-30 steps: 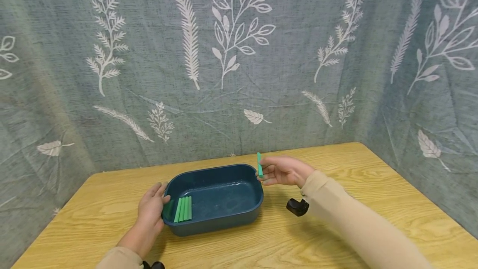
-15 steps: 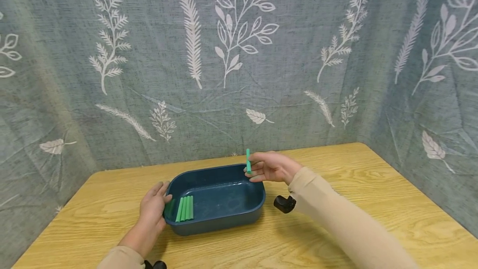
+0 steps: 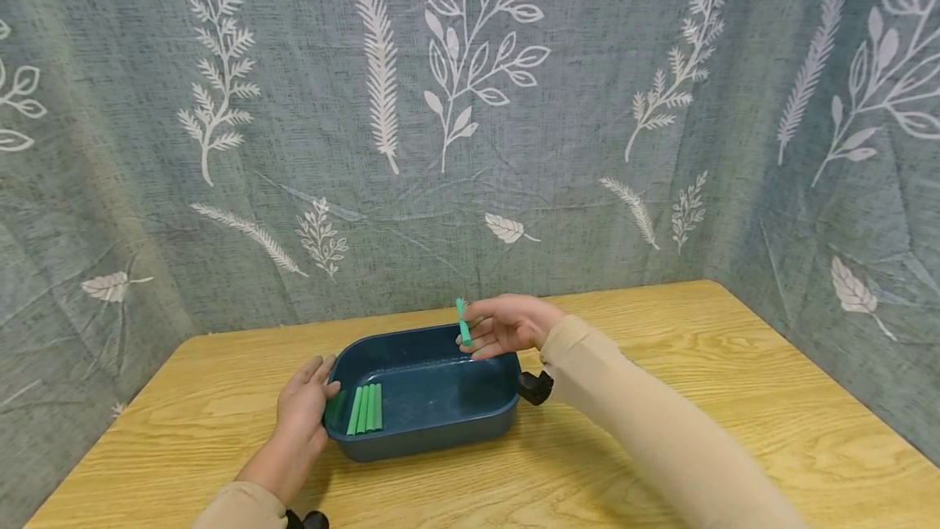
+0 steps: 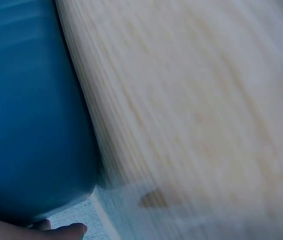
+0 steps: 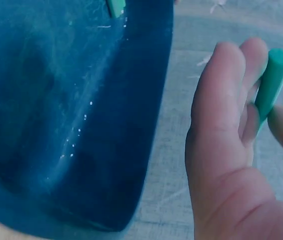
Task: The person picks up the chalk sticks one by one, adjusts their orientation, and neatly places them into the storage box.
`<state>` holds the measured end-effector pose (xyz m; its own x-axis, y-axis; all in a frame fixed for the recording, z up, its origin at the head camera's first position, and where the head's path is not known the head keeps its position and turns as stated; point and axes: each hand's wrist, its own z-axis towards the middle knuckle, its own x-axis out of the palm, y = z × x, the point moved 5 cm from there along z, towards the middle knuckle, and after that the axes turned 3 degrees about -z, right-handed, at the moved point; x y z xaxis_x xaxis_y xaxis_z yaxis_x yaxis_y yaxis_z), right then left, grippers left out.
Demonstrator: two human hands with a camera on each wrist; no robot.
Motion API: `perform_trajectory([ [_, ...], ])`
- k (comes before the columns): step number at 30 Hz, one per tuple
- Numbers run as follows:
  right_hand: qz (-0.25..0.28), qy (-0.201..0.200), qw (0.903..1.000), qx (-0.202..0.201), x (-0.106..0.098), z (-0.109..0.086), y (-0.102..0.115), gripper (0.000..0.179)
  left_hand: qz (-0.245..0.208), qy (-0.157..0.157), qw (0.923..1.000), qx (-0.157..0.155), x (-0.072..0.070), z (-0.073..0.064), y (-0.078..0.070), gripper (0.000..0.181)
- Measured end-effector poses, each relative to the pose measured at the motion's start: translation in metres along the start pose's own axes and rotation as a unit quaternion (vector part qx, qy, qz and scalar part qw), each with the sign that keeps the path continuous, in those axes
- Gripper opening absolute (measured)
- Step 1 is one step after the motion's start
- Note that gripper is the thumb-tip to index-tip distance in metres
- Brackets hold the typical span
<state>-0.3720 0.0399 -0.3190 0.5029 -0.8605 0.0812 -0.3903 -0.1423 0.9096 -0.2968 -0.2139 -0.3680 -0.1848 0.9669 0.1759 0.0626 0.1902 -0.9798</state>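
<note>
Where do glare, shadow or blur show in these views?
Head: largely crisp, soft shadow on the yellow wood-grain table; left wrist: table grain blurred, bright spot at the right edge; right wrist: small white glints inside the glossy dark-blue round-cornered tray.

Glossy plastic-looking tub (image 3: 433, 444), smooth matt sticks (image 3: 365, 409), wood-grained table (image 3: 661, 333), woven-looking cloth (image 3: 411, 251)

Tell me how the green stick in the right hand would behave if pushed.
The green stick looks cylindrical, so it may roll. It seems stiff, lying straight in the right hand, and probably light, being slim.
</note>
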Motion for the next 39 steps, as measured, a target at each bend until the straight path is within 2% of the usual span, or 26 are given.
perform_trajectory([
  [4, -0.011, 0.011, 0.9998, 0.016, 0.007, 0.008, 0.001, 0.042, 0.004, -0.003, 1.0, 0.001, 0.0, 0.0, -0.001, 0.064],
  [8, -0.013, 0.013, 0.9996, 0.023, 0.012, 0.015, 0.001, 0.04, 0.004, 0.001, 1.0, 0.003, -0.001, 0.0, -0.001, 0.064],
  [9, -0.01, 0.024, 0.9994, 0.022, 0.011, 0.022, -0.001, 0.04, 0.004, 0.002, 1.0, 0.004, -0.001, 0.0, -0.001, 0.064],
  [15, -0.034, 0.034, 0.9982, 0.036, 0.022, 0.036, -0.006, 0.033, 0.005, 0.0, 1.0, 0.005, 0.0, -0.001, 0.0, 0.064],
  [16, -0.041, 0.023, 0.9981, 0.041, 0.027, 0.033, -0.004, 0.03, 0.005, -0.001, 1.0, 0.006, 0.0, -0.001, -0.001, 0.064],
  [22, -0.05, 0.025, 0.9969, 0.055, 0.04, 0.041, -0.007, 0.013, 0.005, -0.002, 1.0, 0.003, 0.0, -0.001, -0.001, 0.063],
  [24, -0.066, 0.026, 0.9957, 0.059, 0.044, 0.043, -0.008, 0.017, 0.007, -0.003, 1.0, 0.002, 0.0, -0.002, -0.001, 0.063],
  [30, -0.099, 0.032, 0.9921, 0.07, 0.048, 0.051, -0.017, 0.049, 0.013, 0.001, 0.9999, 0.005, 0.004, -0.001, 0.0, 0.063],
  [35, -0.092, 0.04, 0.9907, 0.092, 0.054, 0.058, -0.025, 0.053, 0.017, -0.006, 0.9998, -0.001, 0.005, -0.001, 0.0, 0.063],
  [39, -0.121, 0.052, 0.9857, 0.105, 0.062, 0.062, -0.029, 0.05, 0.02, -0.015, 0.9997, -0.002, 0.002, -0.001, -0.001, 0.064],
])
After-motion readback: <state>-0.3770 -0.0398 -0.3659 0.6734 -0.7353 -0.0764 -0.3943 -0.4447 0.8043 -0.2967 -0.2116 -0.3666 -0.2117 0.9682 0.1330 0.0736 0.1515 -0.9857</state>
